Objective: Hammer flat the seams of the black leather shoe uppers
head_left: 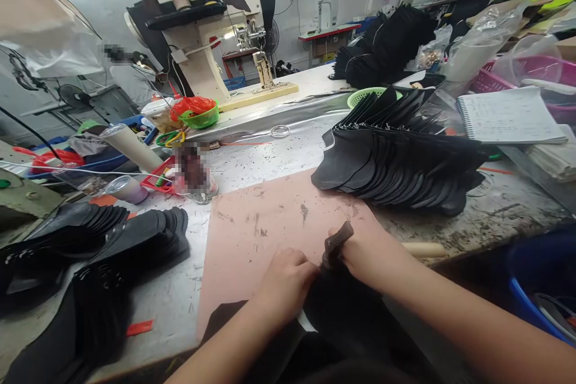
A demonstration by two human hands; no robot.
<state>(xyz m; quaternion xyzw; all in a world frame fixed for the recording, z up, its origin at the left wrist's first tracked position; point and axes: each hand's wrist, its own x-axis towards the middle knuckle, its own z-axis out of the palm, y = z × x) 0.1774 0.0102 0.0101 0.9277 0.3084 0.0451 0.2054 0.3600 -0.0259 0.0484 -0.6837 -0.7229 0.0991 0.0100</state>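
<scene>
Low over the front edge of a pink mat [256, 222], my two hands are close together. My right hand [360, 249] is closed around a dark, stained tool [337, 240] whose blunt end sticks up above the fingers. Just left of it, my left hand [290, 279] has its fingers bent down onto a black sheet piece [342, 306], which hangs toward my lap. The left fingertips are partly hidden. Behind my right hand lies a fanned stack of black pieces [396, 162], and more black stacks [144, 234] are at the left.
A sewing machine [193, 54] with thread spools stands at the back. Beyond the mat are a glass jar [202, 189] and a green bowl [200, 117]. An open notebook [513, 114] lies right, above a blue bin [531, 306]. A person [132, 81] is in the left background.
</scene>
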